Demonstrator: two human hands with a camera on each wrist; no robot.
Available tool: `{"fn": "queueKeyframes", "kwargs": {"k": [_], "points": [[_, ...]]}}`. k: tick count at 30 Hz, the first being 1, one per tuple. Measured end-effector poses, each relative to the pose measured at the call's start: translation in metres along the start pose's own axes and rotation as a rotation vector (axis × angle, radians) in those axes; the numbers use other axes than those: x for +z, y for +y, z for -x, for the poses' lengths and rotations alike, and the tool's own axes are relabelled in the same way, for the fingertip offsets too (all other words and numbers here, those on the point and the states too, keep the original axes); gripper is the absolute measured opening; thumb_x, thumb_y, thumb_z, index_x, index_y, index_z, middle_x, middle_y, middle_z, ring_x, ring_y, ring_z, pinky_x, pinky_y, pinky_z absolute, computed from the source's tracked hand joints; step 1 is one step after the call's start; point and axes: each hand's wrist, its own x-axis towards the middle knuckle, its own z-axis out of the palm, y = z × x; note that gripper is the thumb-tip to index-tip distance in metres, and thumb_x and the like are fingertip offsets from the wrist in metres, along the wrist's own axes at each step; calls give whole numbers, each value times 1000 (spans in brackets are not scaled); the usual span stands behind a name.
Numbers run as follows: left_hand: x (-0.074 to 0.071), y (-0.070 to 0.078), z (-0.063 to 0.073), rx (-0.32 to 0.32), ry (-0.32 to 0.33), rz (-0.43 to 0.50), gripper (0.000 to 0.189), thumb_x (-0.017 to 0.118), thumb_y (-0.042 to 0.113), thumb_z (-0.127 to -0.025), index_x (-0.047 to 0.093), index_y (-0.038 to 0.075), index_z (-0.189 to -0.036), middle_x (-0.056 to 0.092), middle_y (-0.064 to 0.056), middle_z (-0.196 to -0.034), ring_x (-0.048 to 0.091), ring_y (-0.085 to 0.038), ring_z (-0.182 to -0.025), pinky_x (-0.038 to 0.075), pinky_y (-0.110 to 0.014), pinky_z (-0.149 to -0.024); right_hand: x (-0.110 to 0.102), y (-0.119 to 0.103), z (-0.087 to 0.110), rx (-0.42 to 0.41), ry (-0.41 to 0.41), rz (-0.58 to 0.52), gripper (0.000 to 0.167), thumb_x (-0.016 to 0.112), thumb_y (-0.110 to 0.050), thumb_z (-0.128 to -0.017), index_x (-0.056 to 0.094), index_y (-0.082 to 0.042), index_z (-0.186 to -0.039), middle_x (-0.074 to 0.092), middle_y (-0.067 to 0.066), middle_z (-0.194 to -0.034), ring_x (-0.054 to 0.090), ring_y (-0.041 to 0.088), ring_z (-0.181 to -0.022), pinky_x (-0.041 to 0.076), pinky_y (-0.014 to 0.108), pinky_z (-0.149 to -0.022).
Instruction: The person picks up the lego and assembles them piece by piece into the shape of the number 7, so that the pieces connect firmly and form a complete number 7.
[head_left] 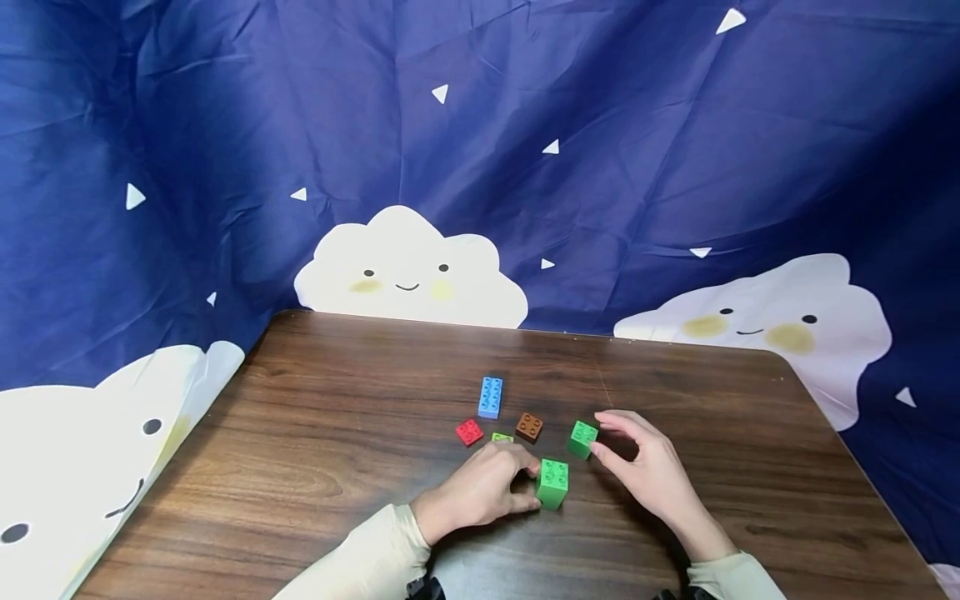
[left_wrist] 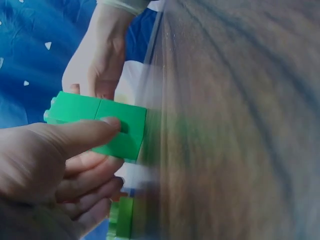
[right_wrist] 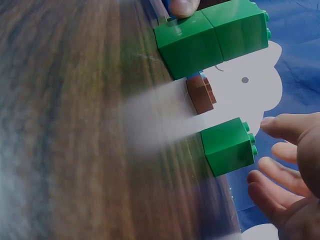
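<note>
My left hand (head_left: 487, 485) grips a stack of two bright green toy bricks (head_left: 552, 483) between thumb and fingers. Seen from the left wrist, the thumb lies across the side of the lower brick (left_wrist: 132, 127), and the stack stands upright on the table. Just beyond it is a single green brick (head_left: 582, 440), studs up. My right hand (head_left: 651, 471) is beside that brick, thumb and fingers spread around its right side. The right wrist view shows a small gap between these fingers and the single brick (right_wrist: 227, 147).
A brown brick (head_left: 528, 427), a red brick (head_left: 469, 432) and a longer blue brick (head_left: 491, 397) lie farther back on the wooden table (head_left: 337, 400). Partly hidden behind my left hand is a lime green brick (head_left: 502, 437). A dark blue cloth (head_left: 480, 167) with clouds hangs behind the table.
</note>
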Motion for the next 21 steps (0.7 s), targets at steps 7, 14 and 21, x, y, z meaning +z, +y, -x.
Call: {"fn": "queueKeyframes", "kwargs": {"k": [7, 14, 21], "points": [[2, 1, 2, -2, -20, -17, 29, 91, 28, -88, 80, 14, -111, 79, 7, -109, 67, -5, -108, 55, -22, -99, 5, 3, -3, 71, -114, 16, 51, 87, -16, -91, 70, -3, -137, 76, 9, -129, 76, 29, -113, 59, 52, -99], [2, 1, 2, 2, -10, -20, 29, 91, 28, -88, 81, 13, -112, 80, 6, -110, 69, -7, -109, 55, -24, -101, 9, 2, -4, 125, -152, 33, 44, 86, -13, -92, 73, -6, -133, 78, 11, -124, 77, 32, -111, 60, 55, -98], [3, 1, 1, 7, -8, -20, 29, 91, 29, -88, 81, 16, -111, 79, 8, -107, 67, -4, -105, 54, -23, -100, 7, 1, -2, 136, -165, 23, 37, 86, -12, -91, 77, -11, -127, 79, 8, -121, 77, 31, -111, 61, 54, -97]]}}
